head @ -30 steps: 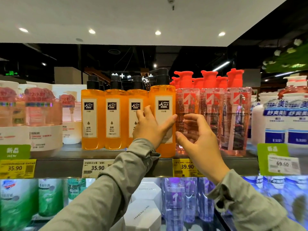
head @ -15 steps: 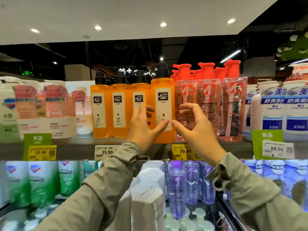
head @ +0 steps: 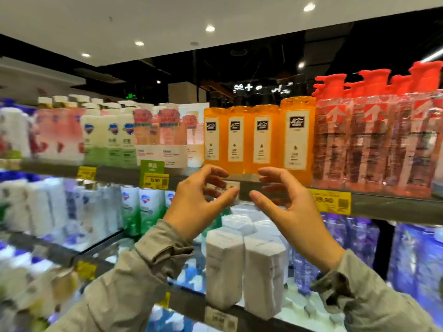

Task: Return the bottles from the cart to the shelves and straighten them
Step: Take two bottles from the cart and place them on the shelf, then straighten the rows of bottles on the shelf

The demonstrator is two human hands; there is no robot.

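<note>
Both hands hover empty just below the foremost orange pump bottle (head: pixel 297 140). The left hand (head: pixel 201 202) is below and to its left, the right hand (head: pixel 292 212) directly beneath it. Each has its fingers half-curled in a loose C with the thumb apart from them, gripping nothing and touching no bottle. That bottle stands upright on the top shelf (head: pixel 388 207), and its base looks closer to the front lip than those of the three matching orange bottles (head: pixel 236 140) to its left. I judge this to be the main risk: a brush from a rising knuckle or sleeve could tip it forward off the edge onto the white boxes (head: pixel 244 267) stacked below. To its immediate right, the red-capped clear bottles (head: pixel 366 144) are packed tightly against it, so pushing it back crookedly could knock that row askew. The picture is smeared by motion, so a reach made now could easily misjudge where the lip is. The cart is not in view, and I cannot tell how many bottles remain on it.
</note>
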